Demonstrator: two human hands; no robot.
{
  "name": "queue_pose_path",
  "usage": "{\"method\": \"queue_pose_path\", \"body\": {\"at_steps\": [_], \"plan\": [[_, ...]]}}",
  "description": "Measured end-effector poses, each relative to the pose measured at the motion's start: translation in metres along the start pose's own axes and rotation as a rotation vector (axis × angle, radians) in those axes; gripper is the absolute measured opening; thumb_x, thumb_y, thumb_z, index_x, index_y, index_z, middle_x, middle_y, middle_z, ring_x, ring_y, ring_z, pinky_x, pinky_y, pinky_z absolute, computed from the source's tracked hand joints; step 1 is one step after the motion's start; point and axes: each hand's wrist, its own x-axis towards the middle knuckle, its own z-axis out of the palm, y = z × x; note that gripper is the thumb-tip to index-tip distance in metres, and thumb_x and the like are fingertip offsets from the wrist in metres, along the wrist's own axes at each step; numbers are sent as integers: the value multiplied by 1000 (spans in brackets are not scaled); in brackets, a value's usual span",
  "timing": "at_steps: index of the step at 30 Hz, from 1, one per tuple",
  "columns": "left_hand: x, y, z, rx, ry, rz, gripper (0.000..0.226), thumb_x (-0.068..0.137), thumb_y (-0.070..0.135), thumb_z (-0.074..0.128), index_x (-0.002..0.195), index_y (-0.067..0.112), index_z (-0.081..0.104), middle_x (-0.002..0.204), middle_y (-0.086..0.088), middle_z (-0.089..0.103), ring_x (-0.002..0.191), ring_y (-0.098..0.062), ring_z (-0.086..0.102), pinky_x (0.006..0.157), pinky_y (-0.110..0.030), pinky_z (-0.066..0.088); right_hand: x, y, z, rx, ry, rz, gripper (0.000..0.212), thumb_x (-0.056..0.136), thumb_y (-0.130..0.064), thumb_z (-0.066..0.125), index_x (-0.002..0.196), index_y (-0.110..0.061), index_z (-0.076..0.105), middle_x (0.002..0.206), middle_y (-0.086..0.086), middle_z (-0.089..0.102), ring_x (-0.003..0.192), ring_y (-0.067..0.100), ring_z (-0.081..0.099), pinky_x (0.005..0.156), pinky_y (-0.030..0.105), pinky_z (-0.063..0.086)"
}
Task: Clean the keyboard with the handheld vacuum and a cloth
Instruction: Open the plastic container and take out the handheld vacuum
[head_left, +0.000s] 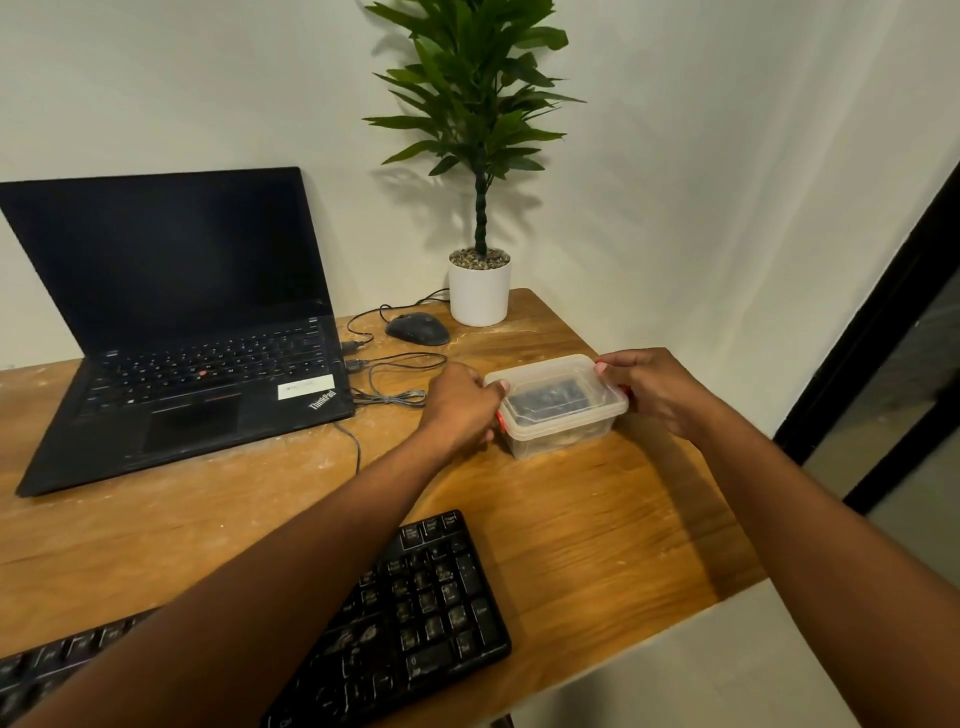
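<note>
Beside box (558, 410): mouse (417, 328), cable (395, 379), plant pot (479, 291).

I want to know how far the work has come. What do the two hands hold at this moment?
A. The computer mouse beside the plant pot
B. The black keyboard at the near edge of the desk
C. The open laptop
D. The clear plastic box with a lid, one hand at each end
D: the left hand and the right hand grip opposite ends of the lidded clear plastic box, while the keyboard lies untouched.
</note>
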Motion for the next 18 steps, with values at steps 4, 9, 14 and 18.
{"method": "queue_pose_path", "body": {"at_steps": [4, 9, 14, 18], "plan": [[0, 0, 5, -42, 28, -35, 21, 98, 31, 63, 96, 11, 69, 70, -8, 72, 44, -13, 59, 42, -23, 45, -1, -3, 1, 69, 1, 43, 14, 97, -15, 68, 106, -10, 78, 103, 10, 78, 91, 32, 76, 76, 48, 64], [-1, -4, 8, -117, 34, -56, 21, 100, 29, 60, 99, 10, 71, 70, -7, 72, 43, -10, 56, 44, -24, 46, 2, -6, 4, 68, 24, 65, 15, 99, -14, 65, 106, -11, 78, 102, 8, 78, 89, 28, 76, 69, 39, 64], [1, -8, 6, -223, -11, -86, 21, 101, 26, 59, 108, 9, 70, 64, -6, 69, 45, -13, 54, 45, -27, 45, 2, -6, 3, 77, 19, 86, 17, 100, -14, 64, 110, -10, 77, 105, 7, 76, 88, 26, 74, 63, 33, 62], [0, -7, 0, -300, -70, -136, 20, 100, 24, 61, 108, 7, 67, 66, -11, 68, 46, -15, 53, 44, -27, 43, 3, -4, 1, 45, 51, 109, 16, 100, -11, 62, 107, -8, 77, 103, 9, 76, 88, 27, 74, 60, 31, 61]]}}
